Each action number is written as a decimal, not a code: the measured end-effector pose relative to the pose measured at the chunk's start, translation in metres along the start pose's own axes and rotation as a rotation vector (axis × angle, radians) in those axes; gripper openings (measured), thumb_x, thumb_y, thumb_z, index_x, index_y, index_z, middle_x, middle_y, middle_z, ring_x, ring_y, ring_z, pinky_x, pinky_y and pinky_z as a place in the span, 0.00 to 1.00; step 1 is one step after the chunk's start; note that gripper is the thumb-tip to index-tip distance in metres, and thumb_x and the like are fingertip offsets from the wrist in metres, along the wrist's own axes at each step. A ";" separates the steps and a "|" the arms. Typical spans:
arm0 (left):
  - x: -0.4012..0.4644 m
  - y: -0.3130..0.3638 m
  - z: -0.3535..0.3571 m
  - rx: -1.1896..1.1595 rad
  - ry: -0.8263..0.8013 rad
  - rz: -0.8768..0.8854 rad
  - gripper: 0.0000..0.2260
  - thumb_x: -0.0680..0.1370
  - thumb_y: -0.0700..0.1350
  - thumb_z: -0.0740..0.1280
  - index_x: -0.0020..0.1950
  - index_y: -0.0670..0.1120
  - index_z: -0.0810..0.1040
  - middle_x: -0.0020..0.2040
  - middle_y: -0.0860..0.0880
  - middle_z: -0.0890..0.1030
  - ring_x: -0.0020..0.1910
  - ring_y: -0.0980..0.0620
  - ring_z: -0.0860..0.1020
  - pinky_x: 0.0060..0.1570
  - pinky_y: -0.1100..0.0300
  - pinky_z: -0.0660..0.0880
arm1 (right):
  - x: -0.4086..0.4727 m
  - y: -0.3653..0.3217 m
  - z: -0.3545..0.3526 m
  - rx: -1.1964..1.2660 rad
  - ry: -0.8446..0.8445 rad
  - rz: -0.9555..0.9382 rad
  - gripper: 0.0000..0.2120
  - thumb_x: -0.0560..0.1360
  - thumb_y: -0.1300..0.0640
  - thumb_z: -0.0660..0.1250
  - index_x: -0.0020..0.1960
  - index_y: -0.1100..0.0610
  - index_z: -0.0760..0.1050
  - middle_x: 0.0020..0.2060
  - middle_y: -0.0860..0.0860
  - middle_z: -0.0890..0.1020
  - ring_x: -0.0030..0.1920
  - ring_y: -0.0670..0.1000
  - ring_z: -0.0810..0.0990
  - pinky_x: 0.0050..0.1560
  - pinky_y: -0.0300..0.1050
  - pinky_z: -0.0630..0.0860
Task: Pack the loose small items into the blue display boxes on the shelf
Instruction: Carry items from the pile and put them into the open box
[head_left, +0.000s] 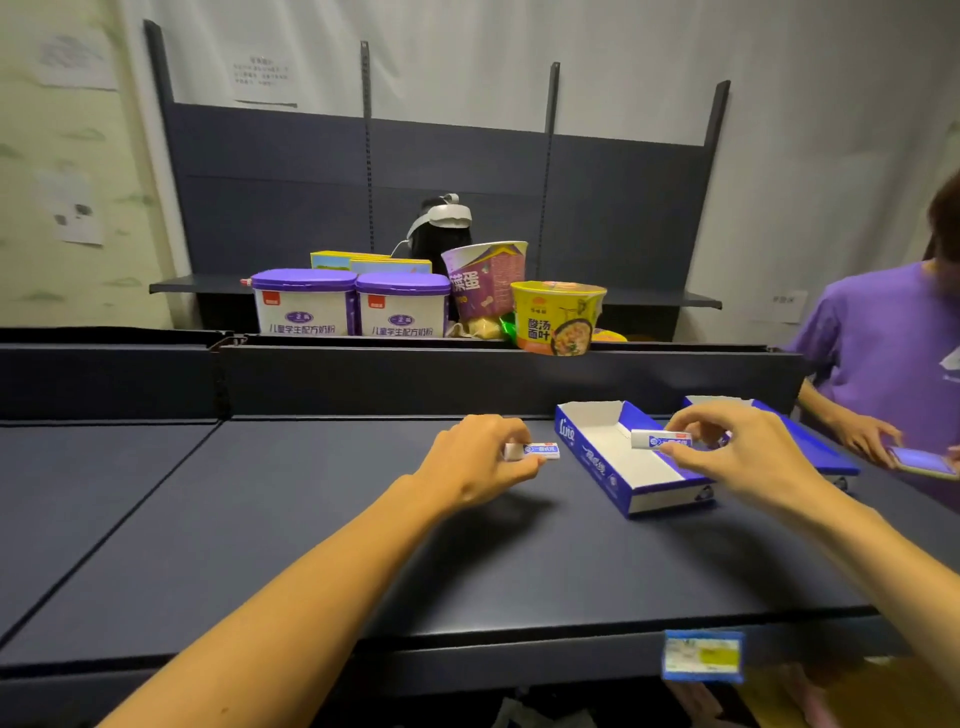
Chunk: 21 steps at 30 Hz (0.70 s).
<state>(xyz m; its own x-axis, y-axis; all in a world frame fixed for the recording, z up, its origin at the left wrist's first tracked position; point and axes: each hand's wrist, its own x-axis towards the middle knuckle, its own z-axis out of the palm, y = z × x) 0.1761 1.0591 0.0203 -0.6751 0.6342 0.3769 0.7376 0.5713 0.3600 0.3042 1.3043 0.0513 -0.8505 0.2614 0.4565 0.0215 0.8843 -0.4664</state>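
While both arms reach forward over the dark shelf (322, 519), each hand holds one small white and blue packet. The left hand (475, 460) is above the bare shelf, to the left of the nearer blue box (597, 462), and its fingers are closed around a packet (535, 450) that sticks out to the right from the fingertips. I cannot tell if this packet touches the shelf. The right hand (748, 452) is over the right side of the same box, and its thumb and fingers pinch a second packet (657, 440), which is held over the open white inside of the box. The bottom of the box that shows looks empty. A second blue box (810, 441) lies behind the right hand, mostly hidden.

Behind the back wall of the shelf stand two white tubs with purple lids (350, 306), a purple paper cup (485, 283) and a yellow noodle bowl (558, 317). At the right edge another person in a purple shirt (883, 343) holds a phone (922, 461). A small blue price label (703, 656) hangs on the front edge of the shelf.
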 end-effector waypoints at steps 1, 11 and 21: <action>0.003 0.003 0.005 0.007 -0.001 -0.010 0.14 0.75 0.57 0.66 0.55 0.50 0.79 0.53 0.49 0.81 0.45 0.52 0.77 0.46 0.54 0.78 | 0.004 0.007 -0.001 0.008 -0.005 -0.003 0.08 0.69 0.56 0.75 0.47 0.52 0.78 0.42 0.53 0.80 0.41 0.48 0.74 0.35 0.37 0.69; 0.060 0.005 0.037 -0.027 0.106 -0.137 0.16 0.74 0.59 0.67 0.55 0.50 0.79 0.52 0.51 0.81 0.47 0.53 0.77 0.48 0.53 0.78 | 0.058 0.042 0.018 -0.003 -0.071 -0.061 0.08 0.70 0.55 0.75 0.49 0.53 0.81 0.44 0.49 0.80 0.44 0.48 0.75 0.37 0.31 0.68; 0.118 -0.010 0.060 -0.099 0.186 -0.248 0.14 0.73 0.60 0.68 0.50 0.52 0.77 0.48 0.52 0.81 0.45 0.52 0.78 0.47 0.51 0.78 | 0.106 0.076 0.037 -0.068 -0.126 -0.112 0.09 0.69 0.52 0.75 0.48 0.51 0.81 0.40 0.46 0.80 0.41 0.47 0.78 0.43 0.41 0.79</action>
<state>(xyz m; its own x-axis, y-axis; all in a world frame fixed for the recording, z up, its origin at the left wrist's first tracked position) 0.0900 1.1593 0.0094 -0.8319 0.3708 0.4129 0.5513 0.6373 0.5384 0.1966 1.3851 0.0361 -0.9084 0.1135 0.4024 -0.0448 0.9305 -0.3635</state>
